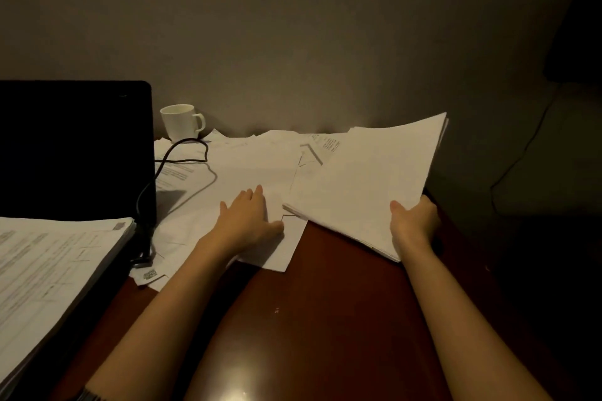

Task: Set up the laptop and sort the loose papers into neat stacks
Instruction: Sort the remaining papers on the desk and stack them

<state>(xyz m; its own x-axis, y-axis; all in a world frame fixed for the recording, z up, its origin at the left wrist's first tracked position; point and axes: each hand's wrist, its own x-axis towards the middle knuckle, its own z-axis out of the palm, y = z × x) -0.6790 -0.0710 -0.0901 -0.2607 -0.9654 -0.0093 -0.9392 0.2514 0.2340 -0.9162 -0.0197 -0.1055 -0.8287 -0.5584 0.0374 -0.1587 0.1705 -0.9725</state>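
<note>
Loose papers (247, 169): white sheets, overlapping and skewed, spread over the table (329, 286) beyond and beneath the left hand, reaching back to the wall.

Gathered sheaf (368, 179): many sheets, edges roughly aligned, lifted at a tilt off the table; far corner raised, near corner low.

Right hand (413, 221): clamped on the sheaf's near right edge, thumb on top, fingers hidden beneath.

Left hand (249, 218): fingers straight, palm flat, pressing on the loose sheets just left of the sheaf; it holds nothing.

Finished stack (55, 267): printed pages, fairly square, left of the left hand, lying over the laptop's base as far as can be told.

Laptop (75, 150): lid up, screen dark, beyond the stack.

Cable (182, 153): black, looping from the laptop's side across the papers.

Mug (180, 122): white, upright, far beyond the left hand, by the wall.

Handling note (judgement): the step appears to be adding further sheets to the sheaf. Slide the top sheets together under the flat palm, feed them under or onto the sheaf, then knock its edges square on the table. Keep clear of the cable, whose loop a dragged sheet could snag.
</note>
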